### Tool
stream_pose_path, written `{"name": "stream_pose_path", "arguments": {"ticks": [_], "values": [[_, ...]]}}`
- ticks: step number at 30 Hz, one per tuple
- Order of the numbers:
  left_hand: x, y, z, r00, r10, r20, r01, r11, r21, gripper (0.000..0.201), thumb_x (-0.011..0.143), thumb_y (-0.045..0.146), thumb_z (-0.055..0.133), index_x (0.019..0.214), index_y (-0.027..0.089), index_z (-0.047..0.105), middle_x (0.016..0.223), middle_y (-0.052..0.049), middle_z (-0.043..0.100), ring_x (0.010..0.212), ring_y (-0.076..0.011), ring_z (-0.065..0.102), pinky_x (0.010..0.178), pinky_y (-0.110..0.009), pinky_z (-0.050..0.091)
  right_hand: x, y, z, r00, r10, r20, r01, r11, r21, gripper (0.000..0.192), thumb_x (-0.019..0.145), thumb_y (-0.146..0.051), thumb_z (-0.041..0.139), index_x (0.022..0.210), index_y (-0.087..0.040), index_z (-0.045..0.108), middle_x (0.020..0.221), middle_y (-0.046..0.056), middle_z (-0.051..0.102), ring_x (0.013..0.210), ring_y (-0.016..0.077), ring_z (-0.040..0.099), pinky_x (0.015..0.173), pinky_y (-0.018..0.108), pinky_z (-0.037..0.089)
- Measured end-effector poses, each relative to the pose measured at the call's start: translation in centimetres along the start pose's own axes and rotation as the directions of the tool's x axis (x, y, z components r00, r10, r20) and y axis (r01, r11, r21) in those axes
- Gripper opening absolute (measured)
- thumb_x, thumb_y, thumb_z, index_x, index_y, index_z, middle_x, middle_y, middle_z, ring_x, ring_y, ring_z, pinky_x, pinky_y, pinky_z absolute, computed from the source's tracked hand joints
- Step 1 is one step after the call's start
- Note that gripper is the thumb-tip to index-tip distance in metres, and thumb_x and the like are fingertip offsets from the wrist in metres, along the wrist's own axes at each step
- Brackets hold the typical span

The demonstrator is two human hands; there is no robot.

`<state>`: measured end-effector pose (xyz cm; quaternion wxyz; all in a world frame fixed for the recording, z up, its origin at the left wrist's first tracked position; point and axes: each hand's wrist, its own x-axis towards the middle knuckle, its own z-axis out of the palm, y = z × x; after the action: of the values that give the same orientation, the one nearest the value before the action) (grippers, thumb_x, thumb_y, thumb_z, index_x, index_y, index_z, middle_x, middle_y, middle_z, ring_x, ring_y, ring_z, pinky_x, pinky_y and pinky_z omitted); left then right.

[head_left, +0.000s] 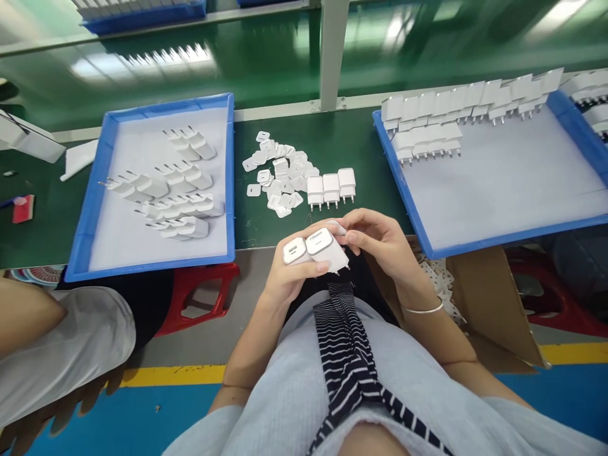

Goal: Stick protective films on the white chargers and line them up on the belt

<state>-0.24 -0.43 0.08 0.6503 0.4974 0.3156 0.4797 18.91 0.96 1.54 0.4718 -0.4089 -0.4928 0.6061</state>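
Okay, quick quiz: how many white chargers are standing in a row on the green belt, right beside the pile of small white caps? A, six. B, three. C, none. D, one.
B: three chargers stand side by side on the green belt, just right of the cap pile.

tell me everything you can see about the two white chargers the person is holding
The two white chargers are small blocks with rounded corners, of smooth, glossy plastic as it looks. They lie side by side, touching, end faces turned up toward the camera; each face shows a dark oblong port. The left hand cradles them from below, thumb along the near side. The right hand meets them at the far end, fingertips on a small white piece there. They are held above the lap, just off the near edge of the green bench. Their pins are hidden.
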Motion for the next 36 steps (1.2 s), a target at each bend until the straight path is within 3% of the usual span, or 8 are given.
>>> {"name": "stream_pose_path", "arguments": {"ticks": [5,12,16,21,27,30,33,36], "values": [[0.1,0.1,-0.4,0.999,-0.015,0.05,0.019,0.998,-0.064,0.047,0.071,0.042,0.088,0.115,0.026,0.079,0.133,-0.011,0.072,0.11,-0.0333,0.074,0.088,-0.045,0.066,-0.3,0.1,0.1,0.992,0.093,0.083,-0.098,0.993,0.062,0.023,0.08,-0.037,0.085,0.084,-0.019,0.071,0.078,0.0,0.07,0.065,0.0112,0.062,0.053,0.022,0.051],[0.3,0.8,-0.8,0.99,0.02,0.143,-0.036,0.993,0.115,0.05,0.075,0.047,0.086,0.12,0.026,0.077,0.128,-0.015,0.074,0.13,-0.0378,0.065,0.092,-0.048,0.067,-0.6,0.2,0.6,0.996,0.048,-0.071,-0.049,0.999,-0.013,0.022,0.081,-0.037,0.084,0.077,-0.019,0.071,0.07,-0.001,0.068,0.061,0.0115,0.061,0.057,0.024,0.054],[0.2,0.6,-0.7,0.98,-0.012,0.199,-0.011,0.994,0.11,0.056,0.076,0.058,0.083,0.119,0.023,0.078,0.131,-0.019,0.071,0.102,-0.0353,0.078,0.077,-0.042,0.07,-0.8,0.1,1.0,0.991,0.029,-0.134,-0.032,0.999,-0.019,0.018,0.086,-0.035,0.078,0.077,-0.02,0.073,0.067,-0.001,0.067,0.059,0.0117,0.06,0.056,0.025,0.053],[0.3,0.1,-0.3,0.967,-0.02,0.252,0.019,1.0,0.005,0.054,0.076,0.05,0.085,0.121,0.023,0.075,0.102,-0.014,0.08,0.109,-0.0367,0.076,0.085,-0.047,0.068,-1.1,0.0,1.7,0.989,-0.009,-0.146,-0.002,0.997,-0.077,0.018,0.09,-0.03,0.072,0.075,-0.021,0.07,0.068,-0.002,0.066,0.058,0.0119,0.059,0.055,0.025,0.051],[0.3,-0.1,0.0,0.987,-0.047,0.15,0.046,0.999,0.013,0.052,0.071,0.047,0.089,0.116,0.024,0.078,0.119,-0.015,0.078,0.129,-0.0377,0.065,0.096,-0.05,0.064,-1.8,0.2,2.1,0.947,-0.215,-0.238,0.084,0.884,-0.46,0.02,0.097,-0.022,0.061,0.078,-0.022,0.067,0.069,-0.002,0.068,0.06,0.0129,0.061,0.058,0.027,0.049],[0.3,0.0,0.1,0.997,-0.041,0.065,0.038,0.998,0.046,0.048,0.069,0.038,0.092,0.114,0.026,0.079,0.139,-0.012,0.069,0.136,-0.0352,0.061,0.105,-0.047,0.059,-1.9,0.3,1.8,0.942,-0.27,-0.201,0.119,0.825,-0.552,0.012,0.094,-0.017,0.063,0.101,-0.024,0.071,0.091,0.001,0.076,0.071,0.0154,0.069,0.063,0.028,0.056],[0.2,0.3,0.2,0.996,-0.087,0.029,0.085,0.994,0.061,0.05,0.066,0.028,0.093,0.114,0.025,0.08,0.138,-0.011,0.07,0.134,-0.033,0.062,0.111,-0.045,0.054,-1.7,0.4,1.0,0.935,-0.329,-0.13,0.198,0.79,-0.58,0.04,0.089,-0.01,0.065,0.125,-0.028,0.066,0.106,0.002,0.076,0.08,0.0164,0.072,0.063,0.028,0.06],[0.1,0.6,0.1,0.98,-0.196,0.031,0.196,0.981,-0.005,0.05,0.063,0.022,0.094,0.111,0.023,0.081,0.135,-0.011,0.071,0.127,-0.0338,0.067,0.104,-0.042,0.058,-1.1,0.6,0.3,0.908,-0.417,-0.037,0.299,0.708,-0.639,0.028,0.092,-0.009,0.062,0.109,-0.027,0.074,0.098,0.002,0.077,0.085,0.0177,0.072,0.067,0.03,0.061]]}}
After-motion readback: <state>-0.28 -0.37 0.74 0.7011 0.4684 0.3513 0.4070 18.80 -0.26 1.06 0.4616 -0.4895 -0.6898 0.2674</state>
